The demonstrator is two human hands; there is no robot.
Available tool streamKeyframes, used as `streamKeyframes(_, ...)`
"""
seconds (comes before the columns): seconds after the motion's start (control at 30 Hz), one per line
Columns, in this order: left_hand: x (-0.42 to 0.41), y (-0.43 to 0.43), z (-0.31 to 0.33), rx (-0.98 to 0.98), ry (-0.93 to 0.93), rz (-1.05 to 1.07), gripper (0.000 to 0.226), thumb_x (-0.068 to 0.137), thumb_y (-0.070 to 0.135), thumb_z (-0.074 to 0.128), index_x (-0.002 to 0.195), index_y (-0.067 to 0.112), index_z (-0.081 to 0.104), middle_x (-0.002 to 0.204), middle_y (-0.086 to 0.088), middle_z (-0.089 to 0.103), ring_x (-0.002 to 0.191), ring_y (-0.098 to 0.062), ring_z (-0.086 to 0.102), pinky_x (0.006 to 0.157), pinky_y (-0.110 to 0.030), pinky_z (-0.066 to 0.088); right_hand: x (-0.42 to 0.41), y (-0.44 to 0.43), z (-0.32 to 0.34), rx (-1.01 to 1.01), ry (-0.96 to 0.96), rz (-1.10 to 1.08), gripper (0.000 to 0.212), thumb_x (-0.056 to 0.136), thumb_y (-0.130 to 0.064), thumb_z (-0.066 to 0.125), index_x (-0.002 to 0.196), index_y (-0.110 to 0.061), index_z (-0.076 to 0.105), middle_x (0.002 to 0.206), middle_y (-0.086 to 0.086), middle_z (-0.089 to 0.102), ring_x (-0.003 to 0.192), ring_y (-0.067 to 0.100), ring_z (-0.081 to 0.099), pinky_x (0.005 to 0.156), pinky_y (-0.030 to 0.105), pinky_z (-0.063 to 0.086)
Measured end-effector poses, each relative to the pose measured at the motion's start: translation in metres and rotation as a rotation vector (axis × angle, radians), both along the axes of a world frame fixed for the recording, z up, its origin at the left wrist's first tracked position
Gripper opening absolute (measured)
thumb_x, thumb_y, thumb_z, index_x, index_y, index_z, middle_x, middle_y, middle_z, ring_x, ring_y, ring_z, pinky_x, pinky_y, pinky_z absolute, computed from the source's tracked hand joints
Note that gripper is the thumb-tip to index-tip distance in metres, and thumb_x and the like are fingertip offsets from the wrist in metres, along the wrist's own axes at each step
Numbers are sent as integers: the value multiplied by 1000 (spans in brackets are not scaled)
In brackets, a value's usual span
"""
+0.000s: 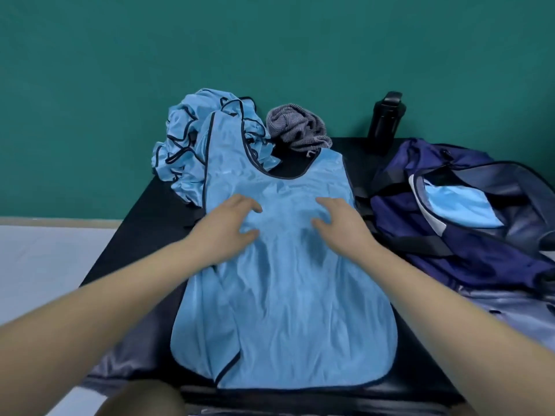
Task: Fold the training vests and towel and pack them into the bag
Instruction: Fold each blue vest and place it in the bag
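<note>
A: Where is the vest in hand?

B: A light blue training vest [285,280] lies spread flat in the middle of the black surface [150,223], neck hole away from the person. The left hand [228,223] and the right hand [339,223] both rest on its chest area with fingers spread and slightly bent. They press on the cloth and grip nothing, as far as the blur shows.

A: How will it handle?

B: I judge it very light, thin and limp. The fabric is glossy and looks slippery, so a fold may slide open on itself. The dark piping along the hem and armholes is the firmest part. I would pinch there, at the shoulder straps or the bottom corners.

A: And the rest?

B: A crumpled heap of more blue vests [186,139] sits at the back left, ruffled and bunched. Just beside it is a grey striped towel [295,127], thicker, soft and matte, probably easier to hold. The navy duffel bag [468,259] slumps at the right, soft-sided and unzipped, with a folded blue vest [450,202] showing inside.

A: Anything hard?

B: Only a black bottle [386,121], upright behind the bag.
</note>
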State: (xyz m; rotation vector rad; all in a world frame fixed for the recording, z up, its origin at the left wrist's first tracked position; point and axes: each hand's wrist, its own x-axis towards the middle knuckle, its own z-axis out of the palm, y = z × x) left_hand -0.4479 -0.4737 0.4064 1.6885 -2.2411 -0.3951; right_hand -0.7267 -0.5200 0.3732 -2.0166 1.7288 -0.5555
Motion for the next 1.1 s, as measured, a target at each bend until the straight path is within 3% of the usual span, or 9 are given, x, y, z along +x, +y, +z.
streamKeyframes(0.13,-16,47,-18,69,-31,-82,38,95,37,71,130,37,55,128,17,45,113,-8,53,92,-34,49,16,43,-20,-35,95,55,63,105,-39,56,162,-17,39,164,8,41,151,30,38,124,48,29)
streamKeyframes(0.3,-12,79,-33,77,-100,-148,17,100,44,63,107,36,50,104,13,51,92,-11,59,82,-40,53,24,68,-40,-50,206,62,63,111,-50,39,166,-22,30,172,7,26,158,28,23,127,43,18)
streamKeyframes(0.47,3,96,-41,38,-247,-220,17,106,48,54,97,34,50,94,13,49,84,-9,52,79,-34,38,23,79,-55,-123,288,55,63,112,-54,24,166,-23,28,176,5,18,162,24,12,130,40,11)
streamKeyframes(0.7,47,109,-37,79,-410,-76,18,97,36,50,82,29,43,75,9,55,75,-9,48,74,-33,35,24,80,-55,-142,309,48,64,111,-55,21,166,-23,28,176,5,19,162,24,12,131,41,12)
streamKeyframes(0.83,76,119,-34,166,-402,28,17,89,34,54,81,30,39,73,8,57,68,-12,52,63,-29,34,25,80,-54,-144,322,44,64,111,-54,22,167,-23,28,176,5,19,162,24,12,131,41,12)
streamKeyframes(0.9,86,123,-34,212,-377,65,17,83,37,55,82,32,39,75,8,58,67,-13,53,59,-33,41,25,80,-55,-141,325,48,64,111,-54,21,167,-23,27,176,5,18,162,23,12,131,42,11)
streamKeyframes(1.1,108,129,-24,301,-385,154,20,82,38,66,85,33,46,85,11,57,71,-10,57,68,-35,52,24,78,-61,-174,314,44,64,111,-54,23,165,-22,32,174,7,24,161,25,16,131,42,14)
